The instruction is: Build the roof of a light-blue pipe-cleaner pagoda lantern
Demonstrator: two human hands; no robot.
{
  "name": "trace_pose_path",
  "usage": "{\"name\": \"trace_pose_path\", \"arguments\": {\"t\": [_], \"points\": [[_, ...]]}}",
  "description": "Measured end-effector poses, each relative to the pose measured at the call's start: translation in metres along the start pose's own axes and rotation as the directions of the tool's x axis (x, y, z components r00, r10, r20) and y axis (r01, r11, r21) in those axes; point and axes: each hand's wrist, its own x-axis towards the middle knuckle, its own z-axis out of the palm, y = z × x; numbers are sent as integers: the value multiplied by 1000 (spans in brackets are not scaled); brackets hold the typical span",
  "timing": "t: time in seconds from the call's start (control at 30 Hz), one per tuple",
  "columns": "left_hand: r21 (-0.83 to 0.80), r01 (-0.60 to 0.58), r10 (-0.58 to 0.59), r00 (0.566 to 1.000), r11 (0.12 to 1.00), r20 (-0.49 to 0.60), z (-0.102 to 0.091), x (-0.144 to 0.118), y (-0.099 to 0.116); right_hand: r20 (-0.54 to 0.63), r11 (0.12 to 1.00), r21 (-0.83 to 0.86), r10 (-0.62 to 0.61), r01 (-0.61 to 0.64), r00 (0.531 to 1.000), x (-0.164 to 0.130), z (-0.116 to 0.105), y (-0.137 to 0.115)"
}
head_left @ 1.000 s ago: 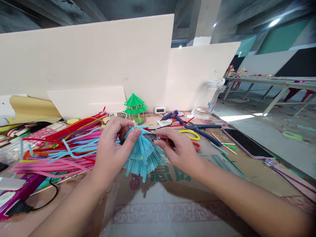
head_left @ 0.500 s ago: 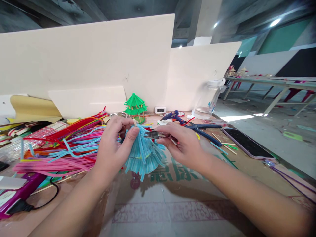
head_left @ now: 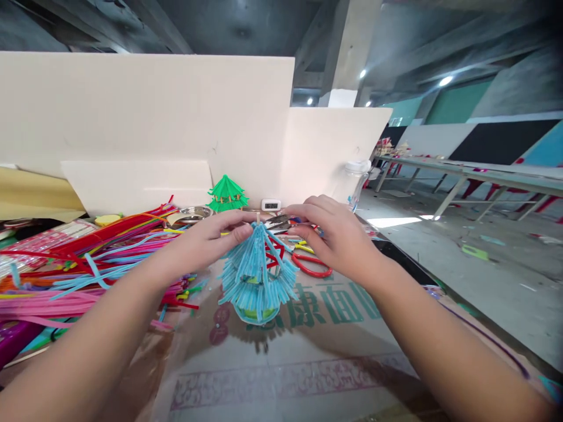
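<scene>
My left hand (head_left: 206, 237) pinched the top of the blue pipe-cleaner pagoda (head_left: 257, 275); my right hand (head_left: 338, 237) gripped small pliers (head_left: 279, 222) at its wooden tip.

head-worn view, facing forward and down, close over table (head_left: 308, 375)

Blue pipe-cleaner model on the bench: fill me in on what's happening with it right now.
A person holds a small blue tiered model upright over the cardboard-covered table. The left hand steadies its top tier, thumb on the blue strands. The right hand holds small cutters with the tip at the wooden stick poking from the peak. Loose pipe cleaners lie heaped to the left, and a finished green model stands behind by the white boards.
</scene>
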Motion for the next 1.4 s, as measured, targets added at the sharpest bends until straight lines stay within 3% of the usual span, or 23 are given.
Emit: {"name": "trace_pose_path", "arguments": {"t": [0.07, 0.13, 0.23, 0.33, 0.47, 0.63, 0.77, 1.03, 1.4], "points": [[17, -16, 13, 982, 1000, 188, -14, 9, 1, 7, 999, 25, 21, -21, 1000, 1, 1, 3], [35, -31, 19, 953, 999, 302, -25, 19, 2, -8, 997, 68, 46, -45, 999, 3, 1, 6], [-1, -21, 20, 920, 1000, 391, -30, 32, 3, -3, 988, 147, 52, -51, 999, 11, -2, 11], [-75, -62, 88, 900, 995, 428, -29, 39, -1, 102, 982, 187, -4, -16, 995, 19, -9, 15], [-103, -100, 132, 914, 990, 384, -25, 37, -9, 192, 988, 152, -64, 35, 979, 19, -16, 15], [-75, -52, 71, 956, 996, 285, -18, 30, -11, 209, 992, 108, -93, 71, 974, 5, -14, 12], [-101, -48, 74, 957, 994, 282, -11, 30, -10, 212, 996, 69, -68, 55, 975, 0, -15, 12], [-148, -162, 193, 955, 976, 226, -3, 32, -10, 222, 995, -27, -85, 93, 971, 1, -20, 5], [-126, -154, 170, 977, 980, 128, 6, 39, -15, 221, 993, -53, -90, 104, 971, 2, -20, 11]]}}
